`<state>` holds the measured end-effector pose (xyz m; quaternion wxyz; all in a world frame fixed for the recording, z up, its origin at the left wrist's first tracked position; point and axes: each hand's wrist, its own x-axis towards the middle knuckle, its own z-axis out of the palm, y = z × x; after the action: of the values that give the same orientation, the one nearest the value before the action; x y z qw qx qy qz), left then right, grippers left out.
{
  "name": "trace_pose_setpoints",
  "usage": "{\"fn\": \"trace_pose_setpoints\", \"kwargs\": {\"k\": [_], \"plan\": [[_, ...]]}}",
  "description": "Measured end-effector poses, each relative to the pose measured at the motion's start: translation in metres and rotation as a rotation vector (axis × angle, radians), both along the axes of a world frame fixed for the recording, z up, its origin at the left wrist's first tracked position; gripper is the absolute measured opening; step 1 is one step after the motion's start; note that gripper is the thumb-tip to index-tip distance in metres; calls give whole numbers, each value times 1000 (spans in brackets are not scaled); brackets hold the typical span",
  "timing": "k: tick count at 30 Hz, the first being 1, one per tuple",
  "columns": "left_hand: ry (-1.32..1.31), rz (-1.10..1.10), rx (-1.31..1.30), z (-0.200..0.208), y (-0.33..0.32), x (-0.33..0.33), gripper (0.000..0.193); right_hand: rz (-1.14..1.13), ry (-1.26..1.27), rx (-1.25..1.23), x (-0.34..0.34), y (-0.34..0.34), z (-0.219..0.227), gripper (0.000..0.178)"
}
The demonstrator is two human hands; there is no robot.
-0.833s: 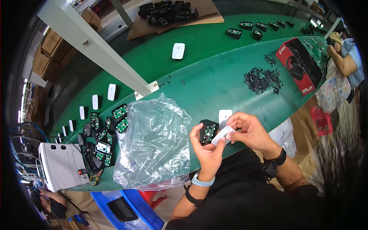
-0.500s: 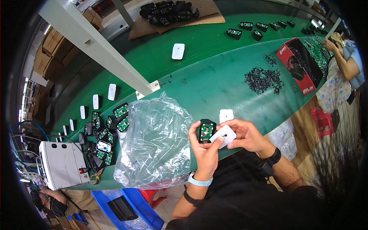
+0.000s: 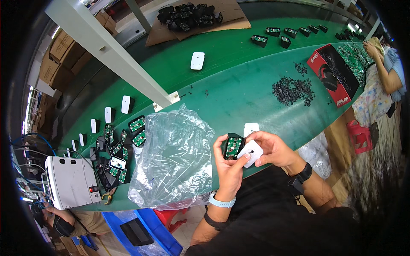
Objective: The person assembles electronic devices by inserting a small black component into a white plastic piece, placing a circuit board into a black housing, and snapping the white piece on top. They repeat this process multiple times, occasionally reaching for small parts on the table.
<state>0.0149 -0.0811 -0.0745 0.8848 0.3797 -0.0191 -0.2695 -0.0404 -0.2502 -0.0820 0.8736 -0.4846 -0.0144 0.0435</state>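
Note:
Close to the table's near edge, my left hand [image 3: 229,176] is closed around a black plastic housing [image 3: 227,154] with a green circuit board [image 3: 233,146] facing up. A white rounded cover plate [image 3: 253,149] with a small dark hole is pinched in my right hand [image 3: 278,152]. My left thumb also presses on this plate, which overlaps the housing's right side at a tilt. Just beyond my fingers another white plate [image 3: 251,127] lies on the green table, partly hidden by my right hand.
A clear plastic bag [image 3: 171,158] lies left of my hands, beside piled housings [image 3: 112,149], pliers [image 3: 109,196] and a grey machine [image 3: 70,183]. Small black parts [image 3: 292,91] and a red box [image 3: 329,77] are right. A metal post [image 3: 115,53] rises ahead; a co-worker [image 3: 384,70] is far right.
The white plate has turned more upright in my right hand. The housing has shifted slightly right with my left hand. Both hands keep their hold.

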Motion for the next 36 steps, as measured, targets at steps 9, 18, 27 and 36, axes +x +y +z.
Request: {"fn": "trace_pose_setpoints", "kwargs": {"k": [9, 18, 27, 36], "plan": [[65, 27, -321, -17, 0, 6, 44, -163, -4, 113, -5, 0, -1, 62], [36, 29, -155, -4, -3, 3, 51, -279, 44, 110, -10, 1, 16, 56], [-13, 9, 22, -1, -5, -1, 53, -232, 52, 151, -11, 2, 24, 56], [-26, -18, -51, -11, -4, 1, 51, -260, 74, 84, -14, 1, 19, 57]]}}
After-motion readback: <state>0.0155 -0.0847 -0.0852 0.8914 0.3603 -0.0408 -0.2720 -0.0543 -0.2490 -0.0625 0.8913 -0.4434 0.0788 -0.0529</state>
